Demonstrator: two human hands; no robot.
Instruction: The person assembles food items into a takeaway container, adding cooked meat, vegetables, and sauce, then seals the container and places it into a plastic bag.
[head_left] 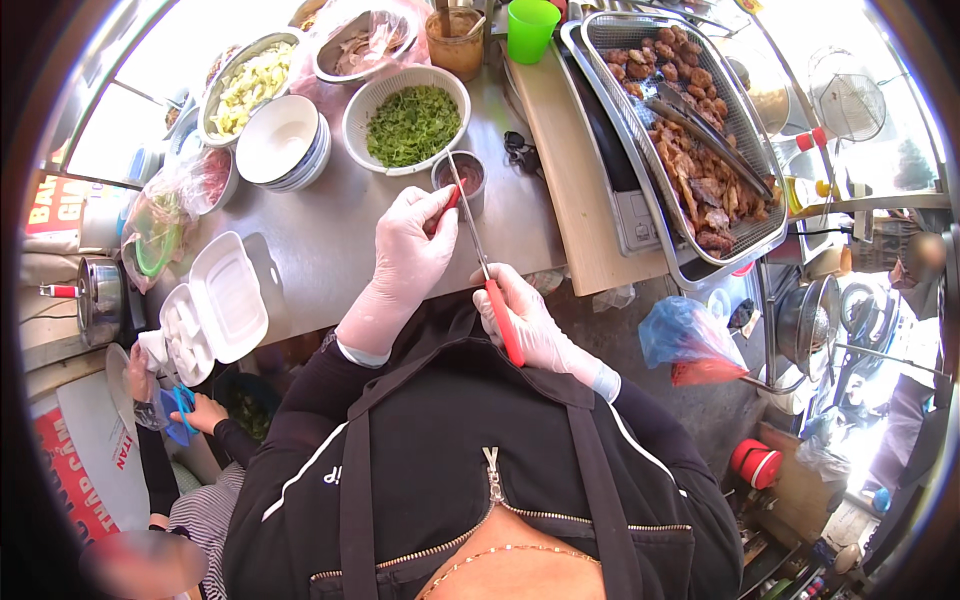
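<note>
My gloved left hand (405, 260) is closed, pinching a small red thing (453, 198) that looks like a chili pepper. Gripped in my gloved right hand (532, 325) is a red-handled knife (473, 225). Its thin blade points up and away, passing beside the red piece. Just beyond my fingers stands a small metal cup (470, 192) with reddish contents, partly hidden by the blade and my left hand. A white colander (356, 130) of chopped green herbs sits behind the cup.
A steel table (320, 265) holds stacked white bowls (275, 138), a foam box (228, 300) and a green cup (530, 30). Tongs (710, 140) lie on cooked meat in a mesh tray (590, 60) at right. Another person's hand (203, 412) holds blue-handled scissors at lower left.
</note>
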